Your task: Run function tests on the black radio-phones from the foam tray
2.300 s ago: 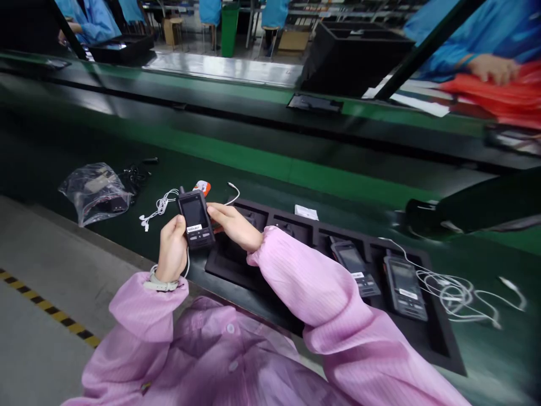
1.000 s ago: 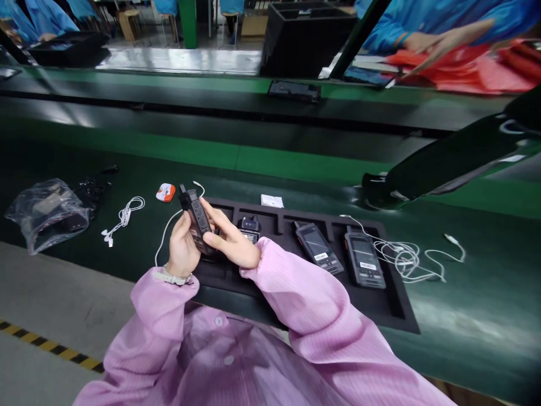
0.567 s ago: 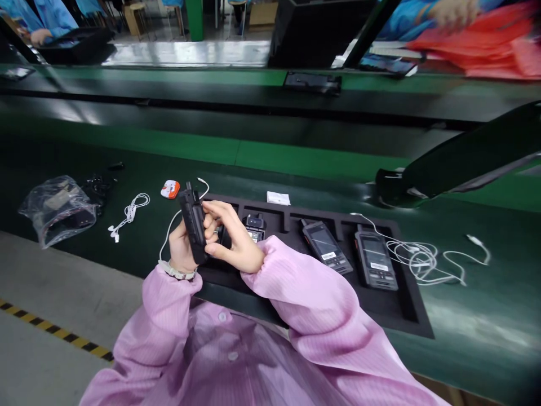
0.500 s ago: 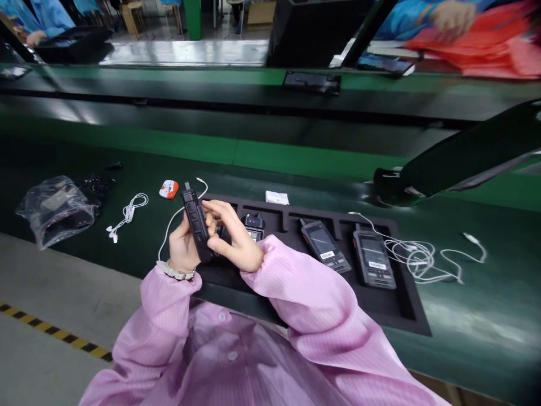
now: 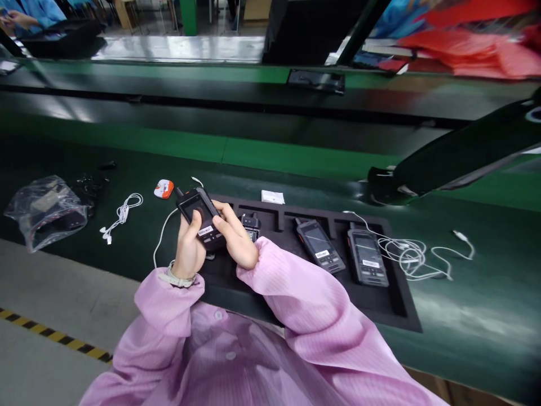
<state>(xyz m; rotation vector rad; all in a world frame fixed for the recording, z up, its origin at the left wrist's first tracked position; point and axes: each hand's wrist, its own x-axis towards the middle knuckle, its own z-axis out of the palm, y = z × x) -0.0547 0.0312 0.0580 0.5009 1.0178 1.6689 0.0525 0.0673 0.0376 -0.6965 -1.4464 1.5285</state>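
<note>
Both hands hold one black handheld device [image 5: 199, 216], its screen facing up, a white label below the screen. My left hand [image 5: 189, 247] wraps it from the left with the thumb on its face. My right hand [image 5: 235, 237] grips its lower right edge. A white cable [image 5: 163, 235] trails from near the device down toward my left wrist. Below the hands lies a black foam tray [image 5: 397, 304] with slots; a small black device [image 5: 251, 225] and two more handhelds [image 5: 316, 245] [image 5: 367, 256] rest in it.
On the green belt [image 5: 274, 163]: white earphones [image 5: 120, 215], an orange-white item [image 5: 163, 188], a clear plastic bag [image 5: 44, 208], a black cable bundle [image 5: 89, 184], a white card [image 5: 273, 197] and tangled white cables [image 5: 412, 254]. Blue-sleeved people work across the line.
The device was turned from edge-on back to screen-up in my hands. My left thumb now lies on its face, and my right hand moved to its lower edge.
</note>
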